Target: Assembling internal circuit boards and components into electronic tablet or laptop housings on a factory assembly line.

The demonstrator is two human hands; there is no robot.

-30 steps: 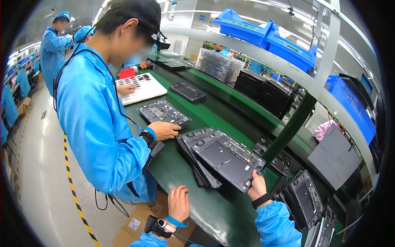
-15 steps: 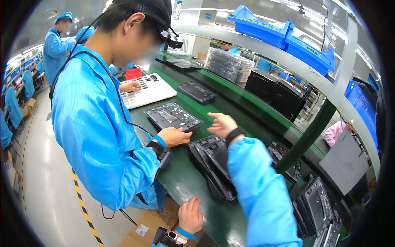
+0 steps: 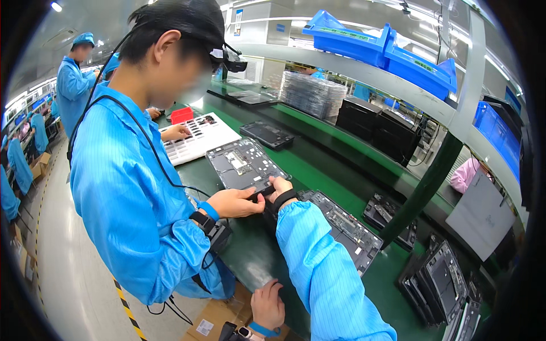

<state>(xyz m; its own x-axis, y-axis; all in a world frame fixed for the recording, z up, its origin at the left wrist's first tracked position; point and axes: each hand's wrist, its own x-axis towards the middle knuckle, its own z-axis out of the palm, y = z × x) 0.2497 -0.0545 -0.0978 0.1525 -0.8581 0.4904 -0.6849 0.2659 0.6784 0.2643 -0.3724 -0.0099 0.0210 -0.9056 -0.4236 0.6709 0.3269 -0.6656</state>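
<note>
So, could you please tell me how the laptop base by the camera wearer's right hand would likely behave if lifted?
The laptop base is probably fairly stiff, since its outline looks straight and flat. It may be fragile on top, where a pale circuit board shows. Being broad and slab-like, it seems unlikely to roll.

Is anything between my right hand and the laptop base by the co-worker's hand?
Nothing visible blocks it: your right hand is at the near right corner of the laptop base, seemingly touching. The co-worker's hand is just left, along the same edge.
</note>
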